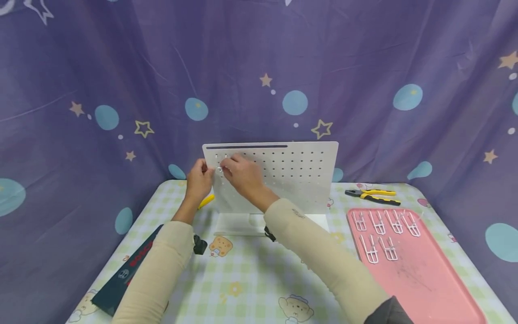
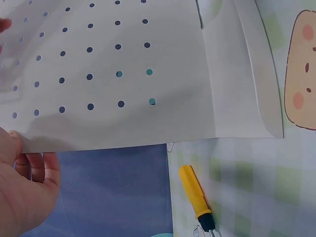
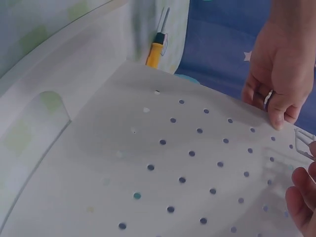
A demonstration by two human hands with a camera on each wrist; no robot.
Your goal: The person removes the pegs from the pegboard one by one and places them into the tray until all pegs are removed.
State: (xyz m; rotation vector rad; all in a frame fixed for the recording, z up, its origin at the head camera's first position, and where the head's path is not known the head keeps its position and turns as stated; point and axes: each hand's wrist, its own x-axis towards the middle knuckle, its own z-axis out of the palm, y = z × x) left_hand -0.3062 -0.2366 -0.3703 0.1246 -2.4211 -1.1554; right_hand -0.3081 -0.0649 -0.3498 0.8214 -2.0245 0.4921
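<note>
A white pegboard (image 1: 291,193) stands upright on its base, with rows of small holes across its face. My left hand (image 1: 199,181) grips the board's left edge, thumb on the front and fingers curled behind, as the right wrist view shows. At the upper left of the board, my right hand (image 1: 244,173) pinches a white wire hook (image 3: 297,140) close against the holes. Part of the hook is hidden by the fingers.
Several white wire hooks (image 1: 378,223) lie on a pink tray (image 1: 437,279) at the right. Behind it are yellow-and-black pliers (image 1: 374,196). A dark Bosch box (image 1: 125,274) lies under the left forearm. A yellow-handled tool (image 2: 195,192) lies behind the board's left side.
</note>
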